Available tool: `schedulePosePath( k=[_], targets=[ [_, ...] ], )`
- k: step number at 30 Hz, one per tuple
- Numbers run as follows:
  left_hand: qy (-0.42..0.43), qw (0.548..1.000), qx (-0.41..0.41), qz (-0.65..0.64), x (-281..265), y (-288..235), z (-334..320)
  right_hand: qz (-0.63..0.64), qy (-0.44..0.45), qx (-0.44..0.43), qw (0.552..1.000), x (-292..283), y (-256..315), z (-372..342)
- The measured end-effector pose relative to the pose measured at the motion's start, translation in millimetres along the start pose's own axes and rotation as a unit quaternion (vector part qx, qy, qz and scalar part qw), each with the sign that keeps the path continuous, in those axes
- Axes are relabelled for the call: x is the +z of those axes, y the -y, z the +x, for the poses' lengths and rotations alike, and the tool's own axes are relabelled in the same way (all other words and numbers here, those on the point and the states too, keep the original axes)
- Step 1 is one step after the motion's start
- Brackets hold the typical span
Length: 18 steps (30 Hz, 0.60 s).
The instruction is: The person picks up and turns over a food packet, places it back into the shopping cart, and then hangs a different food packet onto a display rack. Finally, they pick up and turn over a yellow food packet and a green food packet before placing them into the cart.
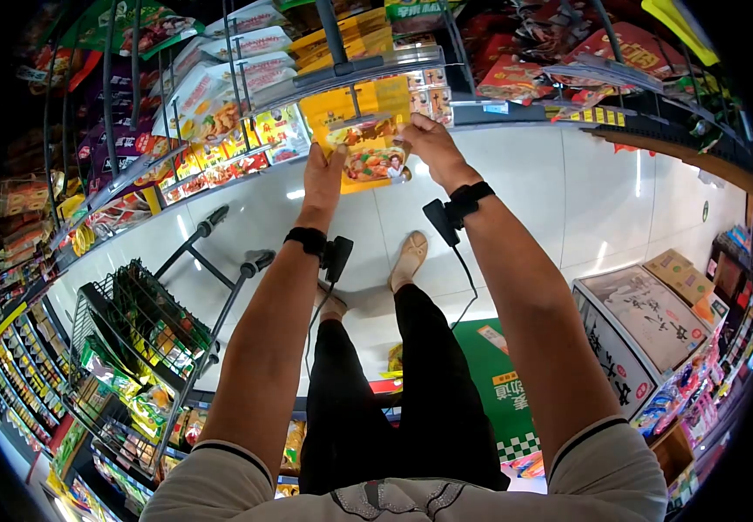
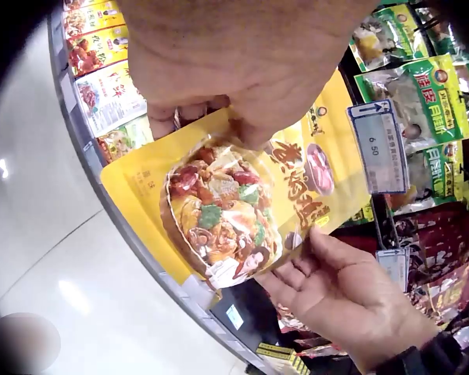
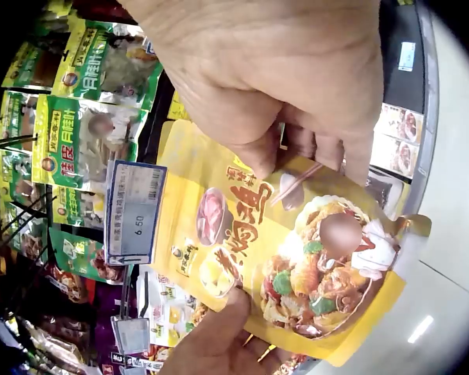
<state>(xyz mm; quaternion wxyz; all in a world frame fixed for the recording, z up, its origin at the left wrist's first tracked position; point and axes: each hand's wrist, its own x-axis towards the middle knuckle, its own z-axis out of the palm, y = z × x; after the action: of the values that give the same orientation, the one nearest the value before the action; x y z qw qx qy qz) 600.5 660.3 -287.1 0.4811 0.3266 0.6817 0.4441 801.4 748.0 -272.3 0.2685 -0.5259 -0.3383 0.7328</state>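
Both hands hold a yellow food pouch [image 1: 376, 165] at the shelf front, one on each side. Its front carries a picture of a cooked dish in a bowl, brown lettering and a small figure. My left hand [image 1: 324, 178] pinches one side edge, with the thumb on the printed face [image 2: 219, 211]. My right hand [image 1: 437, 152] pinches the opposite edge, thumb also in front and fingers behind. In the right wrist view the pouch's upper end lies beside a hanging price tag [image 3: 135, 211] reading 6.50. More yellow packets [image 1: 342, 43] hang just behind it.
Hooks along the curved shelf carry green-and-white bags [image 2: 426, 98], white packets [image 1: 220, 96] and red bags [image 1: 629, 52]. A wire shopping cart [image 1: 133, 339] stands at the left with goods in it. Cardboard boxes [image 1: 646, 317] are stacked at the right beside a green display [image 1: 490, 374].
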Motion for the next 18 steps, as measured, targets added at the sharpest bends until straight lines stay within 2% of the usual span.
schedulePosePath(
  k=[3, 6, 8, 9, 11, 12, 13, 15, 16, 17, 18],
  targets=[
    [0.023, 0.999, -0.031, -0.024, 0.3, -8.7, -0.3, 0.004, -0.018, 0.002, 1.0, 1.6, 0.2, 4.4],
    [0.014, 0.998, -0.038, 0.044, -2.7, -7.5, 10.3, -0.009, -0.032, 0.001, 0.999, 6.0, 4.5, 10.8],
    [0.01, 0.999, -0.031, 0.041, -3.5, -2.0, 24.8, -0.017, -0.037, -0.005, 0.999, 10.6, 7.6, 18.6],
    [0.008, 0.999, -0.029, 0.039, -4.5, 6.3, 32.9, -0.063, -0.05, -0.014, 0.997, 13.5, 11.7, 22.3],
    [-0.037, 0.991, 0.041, 0.12, -7.7, 23.6, 54.8, -0.152, -0.075, -0.032, 0.985, 20.8, 23.7, 32.4],
    [-0.059, 0.983, 0.076, 0.159, -6.5, 15.7, 60.2, -0.197, -0.089, -0.041, 0.976, 19.9, 26.0, 41.3],
    [-0.051, 0.979, 0.063, 0.184, -6.2, 8.6, 63.8, -0.123, -0.068, -0.087, 0.986, 23.0, 25.5, 49.5],
    [-0.037, 0.971, 0.035, 0.235, -7.4, -7.5, 69.5, -0.107, -0.08, -0.04, 0.99, 28.6, 40.1, 56.1],
    [-0.029, 0.966, 0.069, 0.248, -8.7, -2.9, 73.4, -0.099, -0.085, -0.014, 0.991, 34.9, 54.4, 53.9],
    [-0.02, 0.96, 0.103, 0.261, -10.7, 1.2, 78.4, -0.077, -0.085, -0.075, 0.991, 39.5, 64.7, 45.1],
    [-0.014, 0.969, 0.116, 0.218, -7.6, -11.9, 75.1, -0.129, -0.108, -0.097, 0.981, 39.3, 61.3, 52.8]
  ],
)
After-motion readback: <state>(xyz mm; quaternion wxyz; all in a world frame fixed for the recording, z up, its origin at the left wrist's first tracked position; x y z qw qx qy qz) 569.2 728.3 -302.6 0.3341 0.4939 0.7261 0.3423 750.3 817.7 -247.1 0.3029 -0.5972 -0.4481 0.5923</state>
